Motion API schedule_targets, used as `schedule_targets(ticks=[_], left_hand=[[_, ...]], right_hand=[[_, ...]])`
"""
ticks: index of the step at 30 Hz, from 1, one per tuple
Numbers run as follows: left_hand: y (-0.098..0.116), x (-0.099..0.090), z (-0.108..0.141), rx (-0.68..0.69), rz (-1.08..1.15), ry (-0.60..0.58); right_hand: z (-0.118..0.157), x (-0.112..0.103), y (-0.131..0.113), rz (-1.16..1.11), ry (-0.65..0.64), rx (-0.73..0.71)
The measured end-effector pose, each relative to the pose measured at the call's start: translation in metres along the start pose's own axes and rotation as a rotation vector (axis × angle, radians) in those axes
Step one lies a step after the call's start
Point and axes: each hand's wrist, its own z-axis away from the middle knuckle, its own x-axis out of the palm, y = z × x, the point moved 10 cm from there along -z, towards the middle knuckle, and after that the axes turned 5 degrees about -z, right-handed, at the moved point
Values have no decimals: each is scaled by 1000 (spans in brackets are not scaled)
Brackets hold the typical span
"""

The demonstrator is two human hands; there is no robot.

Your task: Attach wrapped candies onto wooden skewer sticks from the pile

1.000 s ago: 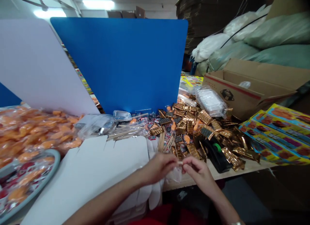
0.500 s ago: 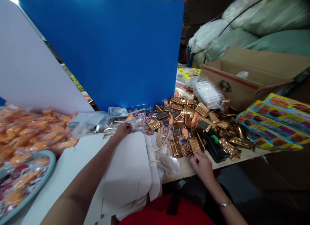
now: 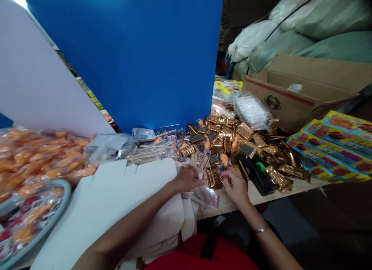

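Note:
My left hand (image 3: 188, 178) is open, palm down with its fingers stretched to the right. It lies over the right edge of the white cardboard sheets (image 3: 157, 184), beside clear plastic bags (image 3: 207, 196) and thin wooden sticks (image 3: 205, 163). My right hand (image 3: 236, 187) is at the near edge of a heap of gold foil packets (image 3: 219, 142). Its fingers are bent in towards the thumb; whatever they pinch is too small or hidden to make out. Just right of that hand stands a black tape dispenser (image 3: 260, 175) with a green core.
Bagged orange pieces (image 3: 49, 153) cover the left side, behind a grey-rimmed basin (image 3: 66, 194). A blue panel (image 3: 124, 64) rises at the back. On the right are an open cardboard box (image 3: 290, 95), a clear-wrapped bundle (image 3: 252, 111) and yellow printed cartons (image 3: 334, 146).
My left hand has moved right and nearer from the sticks at the back, and its fingers have spread. My right hand has shifted slightly up and left against the gold packets.

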Motion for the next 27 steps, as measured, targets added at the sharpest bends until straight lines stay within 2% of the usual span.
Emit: schedule_targets(ticks=[2, 5, 9, 11, 12, 14, 16, 18, 21, 25, 27], left_hand=[[9, 13, -7, -24, 60, -58], [3, 11, -12, -71, 69, -21], [-7, 13, -11, -106, 111, -12], [-9, 16, -11, -103, 177, -16], [-10, 16, -11, -101, 215, -6], [-16, 15, -10, -116, 306, 25], [-21, 14, -9, -135, 402, 48], [-22, 13, -8, -138, 492, 58], [-15, 12, -5, -111, 603, 55], [-13, 8, 2, -89, 690, 54], [-18, 6, 5, -97, 719, 61]], right_hand=[[-1, 0, -6, -47, -9, -6], [0, 1, -6, -136, -34, 35], [7, 6, 1, -185, -77, 162], [15, 11, 0, -159, -178, 213], [20, 15, -6, -135, -267, 192], [33, 22, -26, -85, -470, 63], [41, 24, -46, -82, -584, -57], [31, 20, -51, -138, -500, -22], [1, 28, -38, -320, -296, 171], [-20, 69, -27, -563, -336, 298], [-23, 74, -25, -588, -325, 292]])
